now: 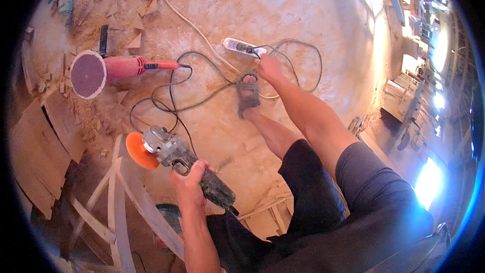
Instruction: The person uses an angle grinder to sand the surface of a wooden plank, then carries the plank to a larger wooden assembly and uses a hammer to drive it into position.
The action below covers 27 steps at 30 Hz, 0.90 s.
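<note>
My left hand [191,184] is wrapped round the body of an angle grinder [177,154], held above the floor. An orange disc [137,150] is fitted on the grinder's head, facing left, and a dark cord runs from the tool. My right arm reaches forward, and my right hand [269,68] is closed at the near right end of a white power strip [233,44]. A black plug [245,47] sits in the strip. My fingertips are partly hidden there.
A red polisher-type power tool [126,67] with a round purple sanding pad [88,75] lies at the left. Black cords [207,92] and a pale cord [189,23] loop across the dusty floor. Wooden frame pieces [117,207], boards [40,151] and a green tool [66,2] are leftward.
</note>
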Tool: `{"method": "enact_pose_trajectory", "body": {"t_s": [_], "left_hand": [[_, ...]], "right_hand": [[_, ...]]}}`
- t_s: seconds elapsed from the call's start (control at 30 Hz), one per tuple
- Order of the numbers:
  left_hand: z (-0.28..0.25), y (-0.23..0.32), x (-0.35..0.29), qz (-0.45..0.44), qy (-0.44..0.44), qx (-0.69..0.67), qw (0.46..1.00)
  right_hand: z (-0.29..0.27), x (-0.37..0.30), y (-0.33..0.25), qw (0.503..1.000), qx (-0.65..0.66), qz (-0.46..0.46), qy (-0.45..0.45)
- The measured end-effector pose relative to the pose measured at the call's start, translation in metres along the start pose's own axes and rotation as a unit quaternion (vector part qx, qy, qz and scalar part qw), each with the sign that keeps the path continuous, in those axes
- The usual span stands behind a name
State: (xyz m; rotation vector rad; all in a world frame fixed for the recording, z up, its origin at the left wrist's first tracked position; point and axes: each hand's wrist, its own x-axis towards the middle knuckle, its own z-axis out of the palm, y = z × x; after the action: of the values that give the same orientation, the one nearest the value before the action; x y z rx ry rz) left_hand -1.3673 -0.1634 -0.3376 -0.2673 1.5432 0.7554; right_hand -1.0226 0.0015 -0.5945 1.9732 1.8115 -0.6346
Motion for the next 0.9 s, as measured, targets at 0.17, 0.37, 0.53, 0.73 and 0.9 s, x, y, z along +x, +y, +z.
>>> {"method": "enact_pose_trajectory", "body": {"t_s": [0.17, 0.37, 0.53, 0.73, 0.9], "left_hand": [[-0.001, -0.007, 0.018, -0.012, 0.013, 0.016, 1.0], [-0.029, -0.015, 0.042, -0.025, -0.025, 0.048, 0.998], [-0.023, -0.007, 0.05, 0.01, 0.005, 0.028, 1.0], [-0.019, 0.005, 0.047, 0.025, -0.012, 0.058, 0.998], [-0.016, 0.008, 0.04, 0.042, -0.02, 0.017, 0.999]], "right_hand": [[0.028, 0.037, 0.007, 0.999, 0.008, 0.052, -0.005], [0.041, 0.045, 0.001, 1.0, -0.019, 0.004, -0.003], [0.031, 0.046, -0.014, 0.999, -0.023, 0.03, -0.01], [0.041, 0.061, 0.006, 0.993, -0.105, -0.024, -0.039], [0.004, 0.03, -0.027, 0.995, -0.077, 0.059, -0.035]]}}
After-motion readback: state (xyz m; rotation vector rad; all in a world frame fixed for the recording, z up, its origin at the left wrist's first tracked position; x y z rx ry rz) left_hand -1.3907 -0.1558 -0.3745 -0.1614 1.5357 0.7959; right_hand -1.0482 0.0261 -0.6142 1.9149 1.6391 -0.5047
